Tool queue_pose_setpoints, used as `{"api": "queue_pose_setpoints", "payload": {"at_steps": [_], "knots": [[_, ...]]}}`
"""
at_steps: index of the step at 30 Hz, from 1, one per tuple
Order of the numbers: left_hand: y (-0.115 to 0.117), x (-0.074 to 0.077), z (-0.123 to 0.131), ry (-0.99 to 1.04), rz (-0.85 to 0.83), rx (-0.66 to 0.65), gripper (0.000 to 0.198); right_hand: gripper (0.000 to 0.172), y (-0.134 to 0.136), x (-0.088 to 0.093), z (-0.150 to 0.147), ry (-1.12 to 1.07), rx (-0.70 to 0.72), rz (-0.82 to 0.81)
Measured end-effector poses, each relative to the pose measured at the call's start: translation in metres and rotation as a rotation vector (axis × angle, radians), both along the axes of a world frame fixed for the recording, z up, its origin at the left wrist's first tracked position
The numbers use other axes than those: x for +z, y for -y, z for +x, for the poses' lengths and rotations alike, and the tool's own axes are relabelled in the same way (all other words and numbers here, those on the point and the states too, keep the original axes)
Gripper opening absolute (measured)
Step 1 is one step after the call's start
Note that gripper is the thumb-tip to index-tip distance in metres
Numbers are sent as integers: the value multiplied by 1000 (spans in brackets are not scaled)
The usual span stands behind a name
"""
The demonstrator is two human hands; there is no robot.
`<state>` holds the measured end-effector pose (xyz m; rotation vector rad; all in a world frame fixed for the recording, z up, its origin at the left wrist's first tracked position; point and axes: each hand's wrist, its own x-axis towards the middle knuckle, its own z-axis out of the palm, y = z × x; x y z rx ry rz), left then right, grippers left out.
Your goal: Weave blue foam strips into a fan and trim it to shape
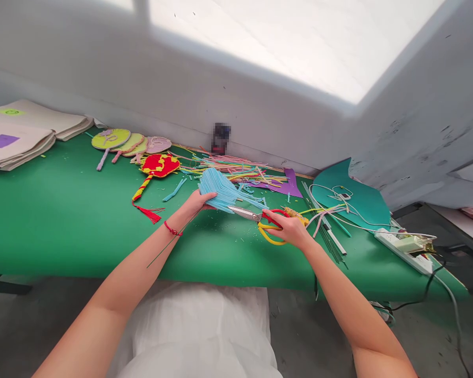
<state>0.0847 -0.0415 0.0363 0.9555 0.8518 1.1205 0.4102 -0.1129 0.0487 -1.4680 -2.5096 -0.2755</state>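
My left hand point(195, 206) grips a fanned bundle of light blue strips point(216, 189) just above the green table point(63, 220). A thin green stick runs along my left wrist, by a red bracelet point(172, 230). My right hand point(289, 229) is closed round the red and yellow handles of a pair of scissors point(260, 218). The steel blades point left and meet the lower edge of the blue bundle.
Round woven fans point(114, 139) and a red and yellow ornament with a tassel point(157, 165) lie at the back left, near stacked cloth bags point(16, 136). Loose coloured strips point(236, 170), purple and teal sheets point(355, 197), wires and a power strip point(405, 244) fill the right.
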Motion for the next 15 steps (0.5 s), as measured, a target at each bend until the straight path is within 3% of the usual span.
{"api": "queue_pose_setpoints", "payload": {"at_steps": [10,15], "knots": [[4,4,-1,-2,1,4,50,57,0,-2,-2,-120,-38,16],[2,2,-2,5,13,11,50,60,6,6,-5,-194,-74,7]]}}
